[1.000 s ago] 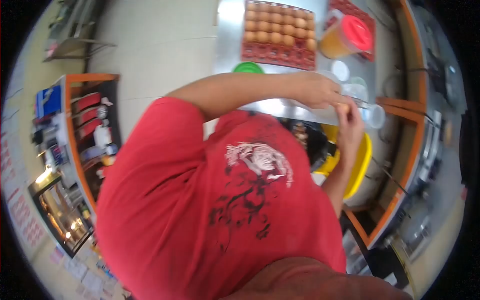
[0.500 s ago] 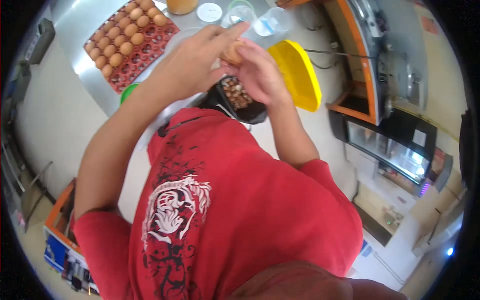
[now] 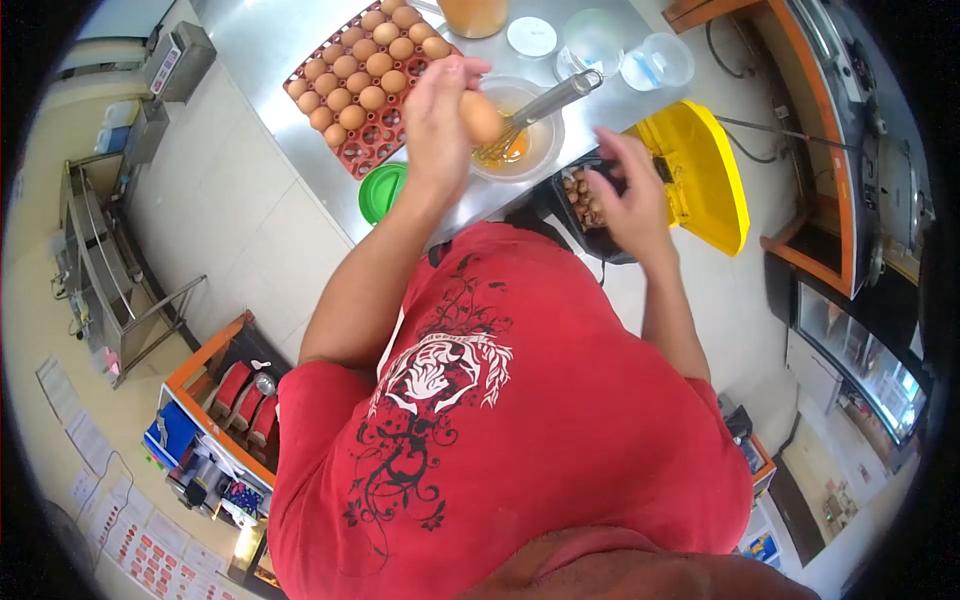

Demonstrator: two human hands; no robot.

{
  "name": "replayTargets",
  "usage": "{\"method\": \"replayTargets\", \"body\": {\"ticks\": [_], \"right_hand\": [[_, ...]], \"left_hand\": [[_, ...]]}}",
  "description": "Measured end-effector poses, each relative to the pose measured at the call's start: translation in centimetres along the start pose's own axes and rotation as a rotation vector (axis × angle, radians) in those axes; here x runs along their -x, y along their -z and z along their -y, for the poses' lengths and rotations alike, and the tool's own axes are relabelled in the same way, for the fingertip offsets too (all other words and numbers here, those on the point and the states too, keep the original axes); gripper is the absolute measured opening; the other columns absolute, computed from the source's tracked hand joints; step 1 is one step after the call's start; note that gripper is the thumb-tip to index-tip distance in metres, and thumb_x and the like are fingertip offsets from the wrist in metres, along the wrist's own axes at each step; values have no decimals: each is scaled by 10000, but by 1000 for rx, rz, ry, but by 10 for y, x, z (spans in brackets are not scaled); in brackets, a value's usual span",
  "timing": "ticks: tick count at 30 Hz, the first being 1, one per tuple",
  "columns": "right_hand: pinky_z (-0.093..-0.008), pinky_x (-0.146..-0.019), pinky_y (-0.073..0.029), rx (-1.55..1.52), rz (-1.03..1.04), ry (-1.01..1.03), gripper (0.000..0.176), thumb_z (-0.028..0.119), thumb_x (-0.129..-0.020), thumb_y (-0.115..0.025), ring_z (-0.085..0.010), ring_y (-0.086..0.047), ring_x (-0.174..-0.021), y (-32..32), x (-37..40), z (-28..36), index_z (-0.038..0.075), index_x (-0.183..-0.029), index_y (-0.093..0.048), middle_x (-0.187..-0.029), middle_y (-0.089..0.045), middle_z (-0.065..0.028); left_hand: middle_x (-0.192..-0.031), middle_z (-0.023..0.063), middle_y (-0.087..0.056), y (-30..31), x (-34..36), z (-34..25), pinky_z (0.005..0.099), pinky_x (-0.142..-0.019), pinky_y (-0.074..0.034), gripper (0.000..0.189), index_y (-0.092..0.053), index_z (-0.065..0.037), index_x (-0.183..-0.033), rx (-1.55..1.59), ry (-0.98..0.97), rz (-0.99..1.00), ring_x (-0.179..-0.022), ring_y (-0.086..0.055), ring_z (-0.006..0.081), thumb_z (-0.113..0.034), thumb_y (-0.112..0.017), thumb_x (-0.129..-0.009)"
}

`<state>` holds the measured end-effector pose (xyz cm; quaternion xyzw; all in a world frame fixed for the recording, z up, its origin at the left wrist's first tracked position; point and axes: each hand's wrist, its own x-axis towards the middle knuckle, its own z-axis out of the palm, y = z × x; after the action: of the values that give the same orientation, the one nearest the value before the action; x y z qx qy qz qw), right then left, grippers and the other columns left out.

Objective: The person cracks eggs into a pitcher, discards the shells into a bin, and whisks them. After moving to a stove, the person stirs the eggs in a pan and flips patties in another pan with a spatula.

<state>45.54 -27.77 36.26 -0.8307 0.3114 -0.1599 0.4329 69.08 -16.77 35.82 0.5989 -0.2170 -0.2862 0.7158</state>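
Observation:
My left hand (image 3: 438, 135) holds a brown egg (image 3: 481, 118) against its inner side, fingers curved upward. Beneath the egg is a clear bowl (image 3: 553, 150) with cracked egg and yolk in it. A metal whisk (image 3: 560, 95) leans in this bowl, its handle over the far right rim. My right hand (image 3: 636, 200) is open, thumb and fingers apart, beside a black bin (image 3: 612, 245) of eggshells (image 3: 580, 197). I see nothing in its fingers. A red egg tray (image 3: 358, 158) with rows of brown eggs lies beyond my left hand, its near cells without eggs.
The bin's yellow lid (image 3: 728, 180) stands open to the right. A green container (image 3: 380, 193) sits by the steel table's (image 3: 250, 50) near edge. Farther back are an orange-filled container (image 3: 473, 12), a white lid (image 3: 532, 36) and clear tubs (image 3: 664, 60).
My hands, together around an egg before, are now apart. The left stays with an egg near the bowl; the right has moved right beside the bin. The view has shifted, uncovering the bowl and whisk.

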Motion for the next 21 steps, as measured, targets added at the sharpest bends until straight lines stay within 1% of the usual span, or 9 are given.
{"method": "replayTargets", "body": {"ticks": [1, 2, 5, 6, 9, 10, 13, 17, 21], "right_hand": [[-418, -975, -537, -49, -26, 159, 586, 84, -890, -789, -359, -651, -1140, -13, -10, 17, 52, -1448, -615, -1301, -638, -190], [-422, -978, -536, -50, -39, 305, 594, 65, -873, -799, -364, -645, -1127, -23, -19, 33, 51, -1438, -617, -1302, -635, -194], [-419, -1004, -529, -48, -143, 418, 605, 46, -865, -813, -372, -636, -1162, -44, -44, 55, 49, -1435, -613, -1312, -632, -201], [-413, -993, -542, -86, -129, 363, 568, 33, -859, -825, -380, -646, -1165, -42, -47, 55, 42, -1394, -635, -1314, -635, -205], [-411, -968, -558, -90, -137, 392, 514, 36, -866, -827, -381, -663, -1149, -30, -53, 45, 37, -1354, -663, -1308, -642, -204], [-412, -952, -568, -42, -168, 407, 479, 33, -869, -824, -375, -677, -1118, -23, -51, 40, 29, -1327, -683, -1299, -649, -207], [-410, -961, -568, 1, -245, 443, 487, 23, -871, -819, -364, -679, -1128, -12, -43, 11, 26, -1338, -683, -1286, -654, -207], [-412, -964, -566, 29, -56, 370, 472, 22, -887, -815, -355, -680, -1138, -12, -31, -2, 22, -1341, -685, -1270, -655, -199], [-416, -956, -573, 90, -62, 395, 473, 41, -924, -797, -363, -680, -1144, -18, -32, -5, 10, -1377, -663, -1284, -656, -207]], "left_hand": [[-940, 11, -607, -9, 2, -1, 283, -846, -497, 450, -732, -3, -1112, 6, -8, 9, -899, -576, 114, -353, -456, -1175], [-1032, 43, -592, -18, 6, -2, 311, -910, -501, 602, -706, -20, -1202, 66, 61, 63, -956, -586, 155, -493, -334, -1189], [-1123, 73, -566, -34, 13, -9, 344, -991, -497, 735, -652, -44, -1323, -4, -6, 265, -1063, -584, 187, -605, -201, -1172], [-1265, 124, -546, -30, 9, -16, 378, -1076, -466, 878, -585, -66, -1443, -69, -51, 364, -1183, -563, 246, -717, -96, -1115], [-1438, 137, -486, -24, 3, -31, 431, -1160, -433, 1084, -472, -24, -1554, -11, -40, 491, -1304, -514, 276, -887, -115, -1001], [-1524, 156, -453, -16, 1, -30, 478, -1196, -407, 1078, -423, -29, -1595, -83, -105, 492, -1390, -488, 319, -885, -141, -1003], [-1556, 156, -443, 13, -9, -34, 473, -1194, -411, 1029, -441, -18, -1580, -366, -260, 469, -1425, -481, 320, -842, -151, -1037], [-1516, 165, -506, 27, -2, -24, 454, -1128, -472, 846, -584, -13, -1461, -482, -322, 469, -1383, -528, 283, -707, -241, -1119], [-1381, 158, -611, 26, 8, -17, 425, -1055, -514, 518, -665, -32, -1365, -440, -319, 429, -1274, -604, 287, -459, -530, -1104]]}}
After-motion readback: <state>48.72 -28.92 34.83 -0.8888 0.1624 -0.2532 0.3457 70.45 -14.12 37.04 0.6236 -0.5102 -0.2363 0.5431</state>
